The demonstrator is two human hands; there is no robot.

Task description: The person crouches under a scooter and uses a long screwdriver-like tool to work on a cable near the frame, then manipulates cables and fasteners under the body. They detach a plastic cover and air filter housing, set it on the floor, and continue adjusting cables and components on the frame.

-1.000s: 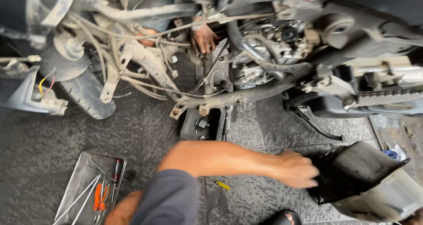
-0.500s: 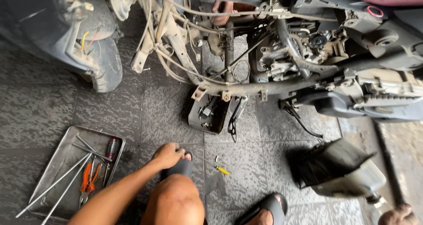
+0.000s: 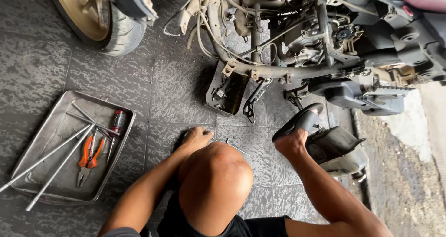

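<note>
Black plastic panel (image 3: 302,121) sits on the tiled floor (image 3: 139,88) right of the knee, under the scooter frame (image 3: 278,70); right hand (image 3: 290,144) grips its lower edge. Looks light, stiff, slightly flexy, best held by the rim. Left hand (image 3: 197,137) rests closed near small metal tool (image 3: 234,146). Tool tray (image 3: 32,144) far left; open floor between.

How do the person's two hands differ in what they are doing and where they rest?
The left hand lies low on the grey tiled floor, its fingers at a thin metal tool; the right hand is raised, closed on a black part. The left hand is near the tool tray; the right hand is by the dark plastic cover. Both are bare.
</note>
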